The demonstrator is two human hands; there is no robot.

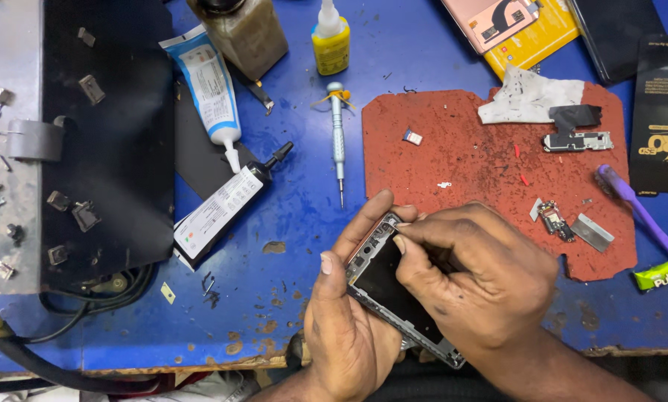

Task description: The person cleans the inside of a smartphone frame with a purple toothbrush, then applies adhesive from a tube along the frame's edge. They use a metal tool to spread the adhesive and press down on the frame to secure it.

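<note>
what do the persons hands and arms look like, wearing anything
Both hands are bare: no gloves, rings, watch or bands on the left hand or right hand. No sleeves show on the visible forearms. The fingernails are short and pale, and the fingers look smudged with dark grime.

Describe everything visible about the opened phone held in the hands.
The opened phone is a back-off handset with a grey metal frame, a dark inner panel and small parts near its top end. It lies tilted diagonally above the blue table's near edge. The left hand cradles it from below; the right hand covers its right side, fingertips pressing inside.
</note>
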